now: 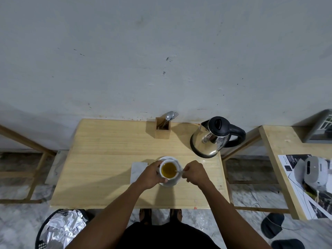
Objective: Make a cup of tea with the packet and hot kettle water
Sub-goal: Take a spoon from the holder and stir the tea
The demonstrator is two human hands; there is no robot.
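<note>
A white cup [162,174] of amber tea stands on a white saucer [175,182] near the front of the wooden table [107,150]. My left hand [150,175] wraps around the cup's left side. My right hand [195,174] pinches the handle of a metal spoon [178,171] whose bowl dips into the tea. A steel kettle [210,139] with a black lid and handle stands at the back right, apart from both hands. A white packet or napkin [137,170] lies flat just left of the cup, partly under my left hand.
A wooden cutlery holder [162,129] with a spoon and fork stands at the back by the wall. A second table [280,151] with papers and a white device stands to the right. A black bin [59,229] lined with foil sits on the floor, front left.
</note>
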